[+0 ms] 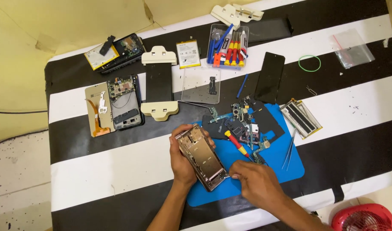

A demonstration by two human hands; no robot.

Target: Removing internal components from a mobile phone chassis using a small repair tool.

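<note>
My left hand (182, 159) grips an opened phone frame (203, 156) with a bronze-coloured inside, held tilted above the blue work mat (285, 162). My right hand (253, 182) rests at the frame's lower end, fingertips touching its bottom edge; whether it pinches a small part there I cannot tell. A red-and-yellow screwdriver (237, 144) lies on the mat just right of the frame. Several small black and metal phone parts (243, 124) are scattered at the mat's upper half.
On the black-and-white striped table stand a tray of screwdrivers (228, 46), a clamped phone (159, 82), two disassembled phones (124, 102), a black screen panel (269, 77), a battery (188, 54), tweezers (289, 150), a green rubber band (309, 63) and a plastic bag (352, 48). A red fan (363, 218) sits bottom right.
</note>
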